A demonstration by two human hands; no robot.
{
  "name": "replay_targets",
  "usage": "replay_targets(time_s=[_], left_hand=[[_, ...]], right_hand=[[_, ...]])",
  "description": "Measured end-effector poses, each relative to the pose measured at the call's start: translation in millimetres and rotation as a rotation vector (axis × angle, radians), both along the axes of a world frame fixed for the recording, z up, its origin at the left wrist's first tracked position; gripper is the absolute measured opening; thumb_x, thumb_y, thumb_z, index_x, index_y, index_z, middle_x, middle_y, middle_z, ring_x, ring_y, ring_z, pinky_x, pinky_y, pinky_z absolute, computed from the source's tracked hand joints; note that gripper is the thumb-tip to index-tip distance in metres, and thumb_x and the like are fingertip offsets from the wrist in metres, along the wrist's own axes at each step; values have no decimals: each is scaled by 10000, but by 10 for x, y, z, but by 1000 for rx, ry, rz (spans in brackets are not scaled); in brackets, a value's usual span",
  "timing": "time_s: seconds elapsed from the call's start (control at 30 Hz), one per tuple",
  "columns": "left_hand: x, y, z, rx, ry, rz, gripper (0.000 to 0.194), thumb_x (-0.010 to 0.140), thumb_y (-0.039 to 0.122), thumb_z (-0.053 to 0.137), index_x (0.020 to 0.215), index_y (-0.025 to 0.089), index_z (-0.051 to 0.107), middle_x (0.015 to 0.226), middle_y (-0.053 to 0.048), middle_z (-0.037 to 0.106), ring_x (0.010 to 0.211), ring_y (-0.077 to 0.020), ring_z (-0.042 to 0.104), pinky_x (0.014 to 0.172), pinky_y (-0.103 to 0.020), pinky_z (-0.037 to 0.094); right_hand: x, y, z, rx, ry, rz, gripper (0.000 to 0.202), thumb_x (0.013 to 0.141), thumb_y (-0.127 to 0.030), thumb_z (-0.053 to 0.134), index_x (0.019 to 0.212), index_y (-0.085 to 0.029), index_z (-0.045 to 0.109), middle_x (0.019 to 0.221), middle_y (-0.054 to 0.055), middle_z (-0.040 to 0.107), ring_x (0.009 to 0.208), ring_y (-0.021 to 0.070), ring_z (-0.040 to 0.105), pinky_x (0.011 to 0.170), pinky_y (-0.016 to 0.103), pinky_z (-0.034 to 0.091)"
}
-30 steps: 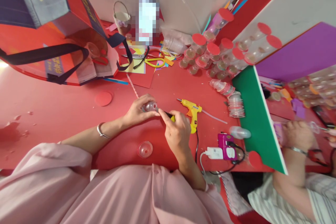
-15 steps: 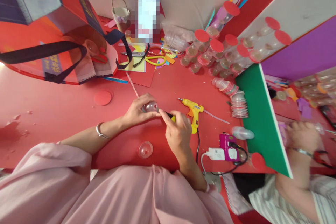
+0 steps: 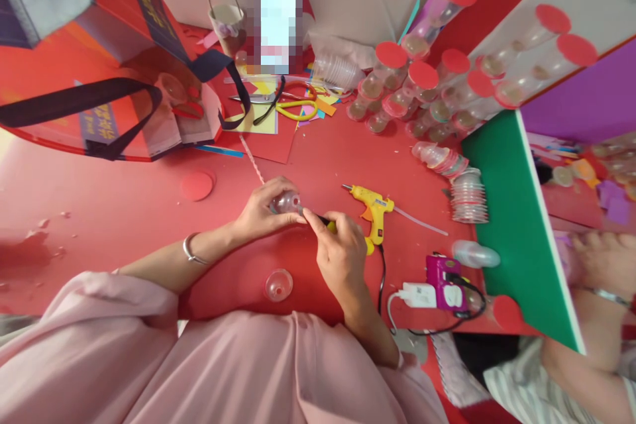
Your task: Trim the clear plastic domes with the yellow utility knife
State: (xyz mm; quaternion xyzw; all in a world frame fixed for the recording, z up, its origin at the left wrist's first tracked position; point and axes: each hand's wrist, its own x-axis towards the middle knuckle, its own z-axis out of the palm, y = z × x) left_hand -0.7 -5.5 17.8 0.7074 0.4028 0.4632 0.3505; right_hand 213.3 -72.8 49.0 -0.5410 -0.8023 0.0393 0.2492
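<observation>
At ten o'clock from the right hand [image 3: 342, 253], in which a black-and-yellow tool [image 3: 325, 220] was gripped, a plastic cup [image 3: 285, 203] was held by the left hand [image 3: 263, 209], its clear, rounded body holed at one end.

1 clear plastic cup [image 3: 285, 203], sideways, holed end facing right; 1 black-and-yellow tool [image 3: 326, 221], tip beside hole.
</observation>
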Motion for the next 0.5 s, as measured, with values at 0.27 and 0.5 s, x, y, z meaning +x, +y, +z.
replay_targets(time_s=[0.27,0.5], left_hand=[[-6,0,-2,5,28,0,500,765,564,888,1036,177,724,975,-100,730,889,-221,696,815,-357,551],[-3,-8,9,7,-4,-28,481,783,543,885,1041,174,718,974,-106,732,904,-227,690,836,-371,554]], right_hand=[[8,-32,-23,-35,-20,-21,572,1014,-90,544,1450,-446,648,1139,53,652,1029,195,614,917,355,470],[4,-29,14,-106,35,6,544,1036,-102,522,1457,-423,648,1108,49,664,1008,187,625,867,324,483]])
